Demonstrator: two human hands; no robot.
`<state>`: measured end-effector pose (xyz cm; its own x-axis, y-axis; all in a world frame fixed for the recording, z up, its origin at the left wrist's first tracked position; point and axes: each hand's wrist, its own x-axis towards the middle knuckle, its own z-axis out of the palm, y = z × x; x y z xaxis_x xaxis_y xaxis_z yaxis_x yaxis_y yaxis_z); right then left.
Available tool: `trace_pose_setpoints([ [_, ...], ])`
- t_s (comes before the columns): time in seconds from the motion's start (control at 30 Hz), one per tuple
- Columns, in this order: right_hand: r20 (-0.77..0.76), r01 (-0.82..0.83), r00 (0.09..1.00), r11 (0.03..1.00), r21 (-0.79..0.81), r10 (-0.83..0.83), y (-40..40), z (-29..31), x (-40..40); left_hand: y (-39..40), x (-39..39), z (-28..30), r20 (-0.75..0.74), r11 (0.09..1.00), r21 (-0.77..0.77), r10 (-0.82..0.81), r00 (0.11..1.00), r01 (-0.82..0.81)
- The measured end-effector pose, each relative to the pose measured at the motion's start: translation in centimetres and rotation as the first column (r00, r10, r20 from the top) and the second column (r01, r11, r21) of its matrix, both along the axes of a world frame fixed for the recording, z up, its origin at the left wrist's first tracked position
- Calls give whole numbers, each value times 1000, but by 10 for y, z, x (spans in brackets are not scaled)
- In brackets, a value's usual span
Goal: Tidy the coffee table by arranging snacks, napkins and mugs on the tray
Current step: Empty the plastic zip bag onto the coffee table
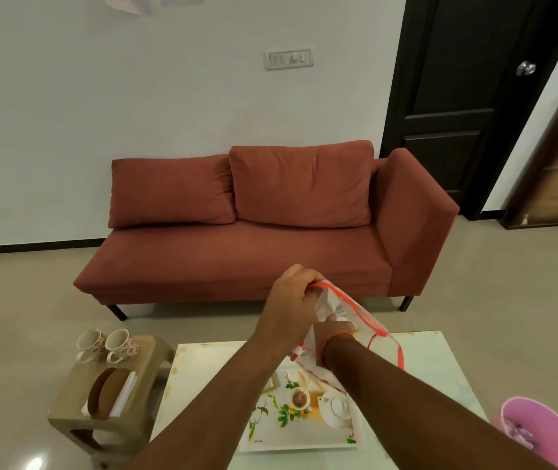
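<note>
Two mugs [108,346] stand on a small stool [108,398] left of the counter [440,368]. The left hand [291,303] has its grip clamped on the rim of a clear bag [365,330] above the tray [291,418]; the right hand [333,325] reaches inside, its grip hidden.

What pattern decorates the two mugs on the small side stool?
Small red flowers on white, seen on both mugs in the head view, the only one given.

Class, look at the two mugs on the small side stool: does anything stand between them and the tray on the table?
Partly: the two mugs are clear, but over the tray both forearms cross, the left hand holding a clear bag, the right hand inside it.
</note>
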<state>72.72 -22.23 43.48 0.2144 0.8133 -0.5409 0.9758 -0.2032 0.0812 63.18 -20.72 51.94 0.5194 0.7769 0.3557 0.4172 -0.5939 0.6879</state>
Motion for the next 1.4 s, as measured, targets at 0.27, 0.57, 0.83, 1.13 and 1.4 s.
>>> trace_pose_setpoints([
  [0.27, 42, -74, 997, 919, 386, 63, 9, 3, 14, -9, 6, 2, -19, 1000, -24, 8, 1000, -8],
  [0.57, -137, -71, 986, 982, 172, 95, 7, -21, 20, -9, 5, -7, -24, 996, -56, 72, 997, -73],
  [0.83, 7, -22, 1000, 955, 296, 21, 1, -30, 22, -16, 10, -4, 21, 996, -59, 65, 998, -63],
  [1.13, -295, 116, 955, 941, 319, -18, 24, -11, 23, 2, 14, -26, -191, 987, -53, 140, 972, -153],
  [1.4, -16, -196, 977, 919, 341, 215, -3, 12, 20, 32, -1, -57, -373, 953, -72, 248, 894, -294],
])
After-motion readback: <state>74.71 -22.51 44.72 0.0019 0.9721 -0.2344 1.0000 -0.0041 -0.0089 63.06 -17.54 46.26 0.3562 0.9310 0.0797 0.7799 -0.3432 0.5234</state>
